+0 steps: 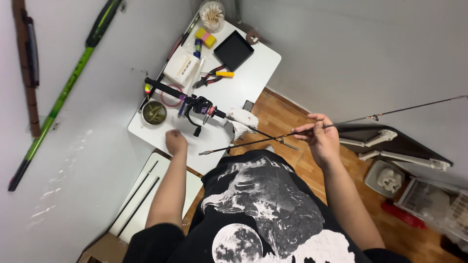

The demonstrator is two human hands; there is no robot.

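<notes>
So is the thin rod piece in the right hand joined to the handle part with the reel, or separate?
Separate. The right hand holds the thin rod section in the air, its butt end free, while the reel handle section lies on the white table.

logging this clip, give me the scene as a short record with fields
right hand: raised, pinching a thin rod section that runs off to the right
left hand: closed, resting on the white table
on table: rod butt with reel, pliers, black tray, bowl
wall: green rod leaning
floor: wood, white parts at right
</notes>
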